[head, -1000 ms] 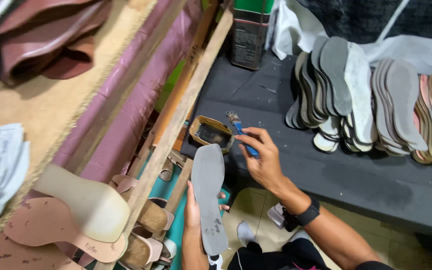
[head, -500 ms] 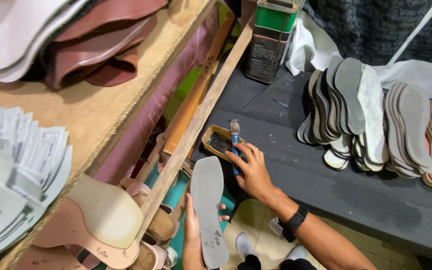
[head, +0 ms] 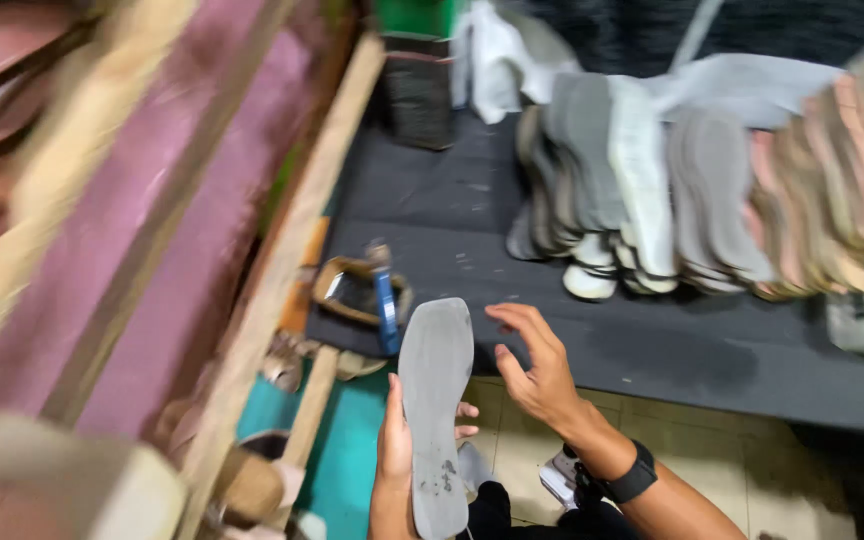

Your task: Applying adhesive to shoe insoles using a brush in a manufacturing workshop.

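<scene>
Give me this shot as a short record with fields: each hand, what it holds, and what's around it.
left hand: holds a grey shoe insole upright from beneath
right hand: open, empty, beside the insole
brush: blue handle, resting in a small tin on the dark bench
behind: row of stacked insoles on the bench
wrist: black watch on the right arm
image: blurred at left

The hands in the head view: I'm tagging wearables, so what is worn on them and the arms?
Both hands are bare, no gloves or visible rings. The right hand has a black band, like a watch or tracker, at its wrist. The left hand and forearm show nothing worn. No sleeves reach either forearm.
</scene>
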